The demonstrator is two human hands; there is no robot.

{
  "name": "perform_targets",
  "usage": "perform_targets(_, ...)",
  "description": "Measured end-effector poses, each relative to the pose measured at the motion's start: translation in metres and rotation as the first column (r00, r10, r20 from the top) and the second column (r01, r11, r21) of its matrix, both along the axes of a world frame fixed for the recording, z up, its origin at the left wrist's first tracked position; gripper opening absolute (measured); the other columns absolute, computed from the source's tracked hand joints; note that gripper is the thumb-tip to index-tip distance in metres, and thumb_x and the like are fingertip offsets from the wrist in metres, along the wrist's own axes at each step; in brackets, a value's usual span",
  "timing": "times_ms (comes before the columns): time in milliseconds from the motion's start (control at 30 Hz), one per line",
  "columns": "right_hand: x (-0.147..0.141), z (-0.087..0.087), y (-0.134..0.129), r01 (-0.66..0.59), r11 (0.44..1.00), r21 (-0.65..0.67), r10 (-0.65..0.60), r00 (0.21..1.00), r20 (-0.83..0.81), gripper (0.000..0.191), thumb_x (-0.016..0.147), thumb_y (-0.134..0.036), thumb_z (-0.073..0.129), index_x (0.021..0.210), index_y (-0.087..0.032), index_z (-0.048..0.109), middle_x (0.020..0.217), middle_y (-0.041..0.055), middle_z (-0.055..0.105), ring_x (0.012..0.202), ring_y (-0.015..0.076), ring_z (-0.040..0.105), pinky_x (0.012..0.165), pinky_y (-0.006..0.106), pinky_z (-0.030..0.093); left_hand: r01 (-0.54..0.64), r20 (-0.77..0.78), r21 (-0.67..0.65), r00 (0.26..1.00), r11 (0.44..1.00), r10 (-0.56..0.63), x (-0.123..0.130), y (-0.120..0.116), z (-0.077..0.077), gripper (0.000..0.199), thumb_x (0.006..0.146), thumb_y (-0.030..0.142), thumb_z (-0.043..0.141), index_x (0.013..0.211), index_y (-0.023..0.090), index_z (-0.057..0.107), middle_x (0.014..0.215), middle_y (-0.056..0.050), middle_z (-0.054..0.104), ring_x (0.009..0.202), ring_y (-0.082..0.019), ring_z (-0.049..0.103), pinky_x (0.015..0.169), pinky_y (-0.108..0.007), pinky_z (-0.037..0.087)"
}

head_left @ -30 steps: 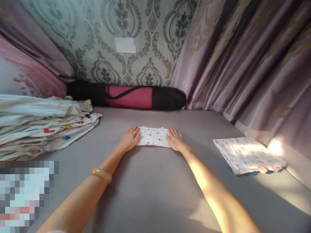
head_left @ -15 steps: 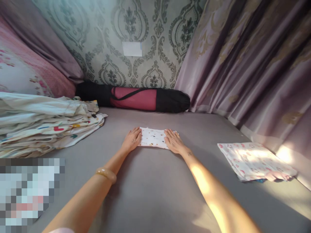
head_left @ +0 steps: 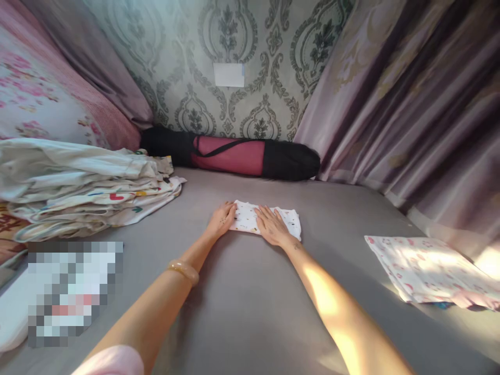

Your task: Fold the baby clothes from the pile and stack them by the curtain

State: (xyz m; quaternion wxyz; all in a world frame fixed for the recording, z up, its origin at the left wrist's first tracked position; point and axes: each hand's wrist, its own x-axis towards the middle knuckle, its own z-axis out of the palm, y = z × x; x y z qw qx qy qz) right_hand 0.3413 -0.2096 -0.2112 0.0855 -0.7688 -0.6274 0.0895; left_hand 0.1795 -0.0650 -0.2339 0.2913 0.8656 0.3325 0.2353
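Flat and open, gripping nothing, my left hand point(head_left: 223, 219) and right hand point(head_left: 272, 225) rest on a small folded cloth point(head_left: 245, 217) in the head view. My left hand covers the cloth's left end; my right lies across it, right of its middle. Beyond my hands lies a long black and pink bag point(head_left: 230, 156), its contents hidden. Half a second ago my right hand was nearer the cloth's right end; now more of that end shows past it, while my left hand stays at the other end. The cloth is white with small dark and orange-brown prints, flat and roughly rectangular, a little rumpled at its right edge. Well left of my hands is a clothes pile point(head_left: 86, 172); well right, a pink-printed cloth point(head_left: 433, 265).
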Motion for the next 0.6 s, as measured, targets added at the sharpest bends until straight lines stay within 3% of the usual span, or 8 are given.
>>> perform_targets(100, -0.001, 0.012, 0.008, 0.008, 0.999, -0.051, -0.011, 0.999, -0.046, 0.059, 0.101, -0.038, 0.015, 0.152, -0.014, 0.032, 0.160, 0.0082, 0.024, 0.149, 0.0247, 0.014, 0.119, 0.050, 0.006, -0.013, 0.084, -0.083, 0.996, 0.996, 0.020, -0.002, -0.001, 0.003, 0.054, 0.098, 0.042, 0.026, 0.124, 0.011, 0.063, 0.135, -0.012, 0.060, 0.137, -0.026, 0.042, 0.116, -0.038, 0.029)
perform_targets(167, -0.007, 0.016, 0.017, 0.010, 1.000, 0.002, -0.010, 0.999, -0.042, 0.059, 0.101, -0.038, 0.015, 0.152, -0.013, 0.031, 0.160, 0.0086, 0.023, 0.149, 0.0249, 0.012, 0.119, 0.051, 0.004, -0.034, 0.151, -0.146, 0.987, 0.989, 0.056, -0.004, -0.002, 0.005, 0.056, 0.098, 0.045, 0.024, 0.122, 0.014, 0.064, 0.135, -0.011, 0.061, 0.137, -0.025, 0.043, 0.115, -0.038, 0.031)
perform_targets(267, -0.020, 0.012, 0.028, -0.026, 0.996, 0.081, 0.028, 1.000, -0.012, 0.060, 0.100, -0.036, 0.018, 0.152, -0.009, 0.028, 0.160, 0.0093, 0.022, 0.149, 0.0221, 0.013, 0.120, 0.043, 0.006, -0.081, 0.218, -0.228, 0.967, 0.970, 0.132, -0.007, -0.003, 0.007, 0.057, 0.098, 0.047, 0.023, 0.122, 0.015, 0.064, 0.136, -0.010, 0.060, 0.134, -0.023, 0.047, 0.113, -0.038, 0.032)
perform_targets(367, -0.029, 0.001, 0.032, -0.044, 0.996, 0.074, 0.044, 0.999, 0.005, 0.059, 0.100, -0.034, 0.021, 0.151, -0.005, 0.032, 0.159, 0.0112, 0.027, 0.147, 0.0223, 0.020, 0.120, 0.038, 0.009, -0.113, 0.233, -0.276, 0.956, 0.955, 0.180, -0.008, -0.003, 0.008, 0.059, 0.098, 0.048, 0.023, 0.124, 0.014, 0.063, 0.136, -0.012, 0.059, 0.132, -0.023, 0.049, 0.113, -0.038, 0.032)
perform_targets(467, -0.028, -0.004, 0.030, -0.048, 0.996, 0.072, 0.047, 0.999, 0.015, 0.059, 0.100, -0.034, 0.022, 0.150, -0.005, 0.032, 0.159, 0.0114, 0.027, 0.147, 0.0230, 0.020, 0.120, 0.038, 0.010, -0.111, 0.248, -0.282, 0.951, 0.953, 0.184, -0.008, -0.003, 0.008, 0.060, 0.098, 0.048, 0.023, 0.125, 0.012, 0.063, 0.136, -0.012, 0.059, 0.131, -0.023, 0.049, 0.113, -0.037, 0.032)
perform_targets(600, -0.025, 0.006, 0.037, -0.047, 0.999, 0.003, 0.047, 0.999, 0.010, 0.058, 0.099, -0.032, 0.025, 0.150, -0.005, 0.034, 0.158, 0.0126, 0.028, 0.147, 0.0251, 0.022, 0.120, 0.042, 0.012, -0.113, 0.258, -0.293, 0.947, 0.949, 0.193, -0.008, -0.005, 0.010, 0.059, 0.098, 0.047, 0.024, 0.124, 0.012, 0.063, 0.135, -0.013, 0.060, 0.130, -0.024, 0.051, 0.112, -0.038, 0.033)
